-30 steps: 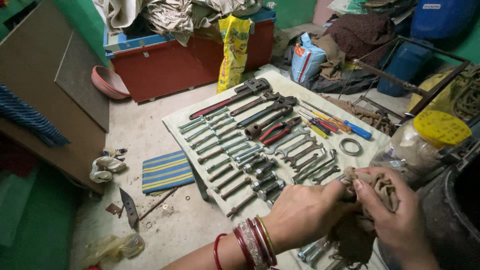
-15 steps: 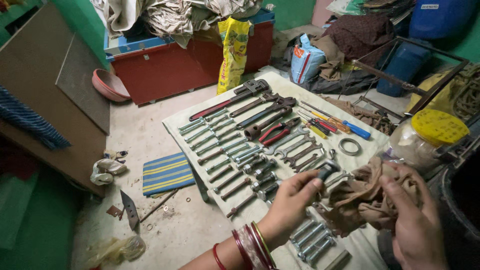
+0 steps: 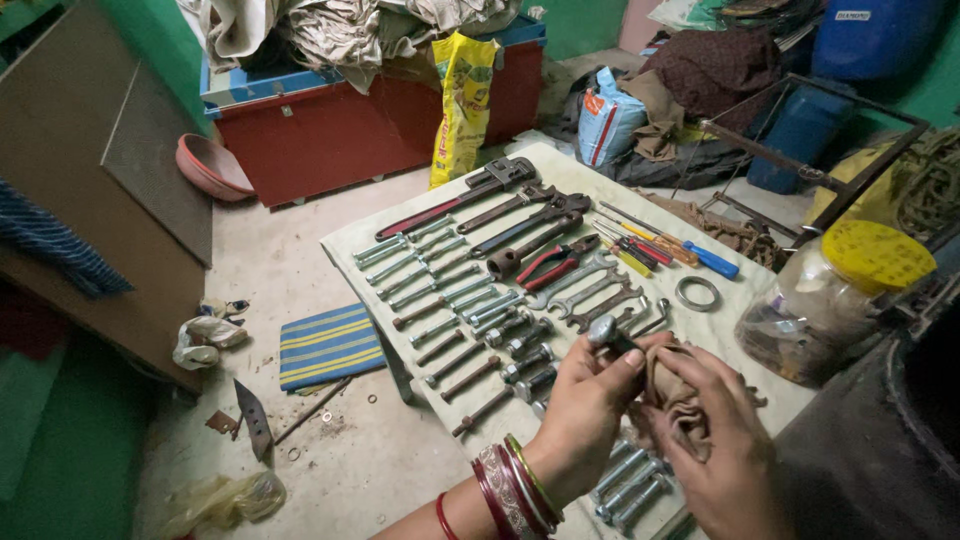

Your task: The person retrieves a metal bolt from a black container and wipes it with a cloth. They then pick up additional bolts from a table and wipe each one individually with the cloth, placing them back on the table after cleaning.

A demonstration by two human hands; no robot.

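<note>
Your left hand (image 3: 585,400) pinches a dull grey metal socket piece (image 3: 603,330) above the table (image 3: 345,243); your right hand (image 3: 715,440) clutches a crumpled brown rag (image 3: 665,385) beside it. A tall yellow printed bag (image 3: 463,100) leans on the red chest (image 3: 330,135).

The brown rag (image 3: 672,392) hides most of the metal tool (image 3: 604,331), and the right hand (image 3: 715,450) is cut off below.
</note>
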